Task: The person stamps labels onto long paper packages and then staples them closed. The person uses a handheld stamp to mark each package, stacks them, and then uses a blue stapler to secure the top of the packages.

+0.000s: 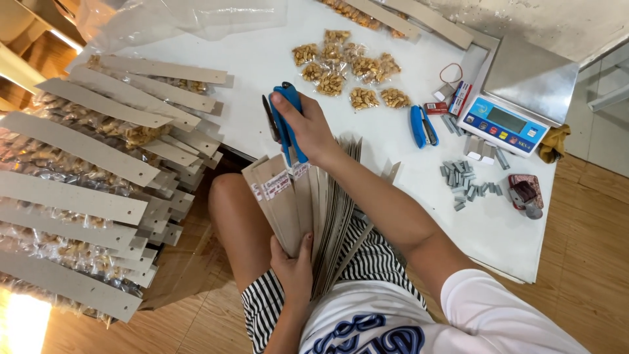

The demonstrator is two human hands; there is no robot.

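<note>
My right hand (309, 128) is closed around a blue stapler (285, 121), held over the top end of a thick stack of long grey cardboard strips (327, 203) that rests on my lap. My left hand (293, 265) grips the lower end of that stack, thumb on the front strip. The front strips carry small printed labels (275, 185) near the top. Several small clear bags of nuts (347, 69) lie on the white table (262, 59) beyond the stapler.
To the left, rows of cardboard strips with nut bags attached (85, 196) are stacked. On the table sit a second blue stapler (421, 126), loose staple bars (465, 180), a digital scale (514, 98), small boxes (452, 98) and a clear plastic sheet (183, 16).
</note>
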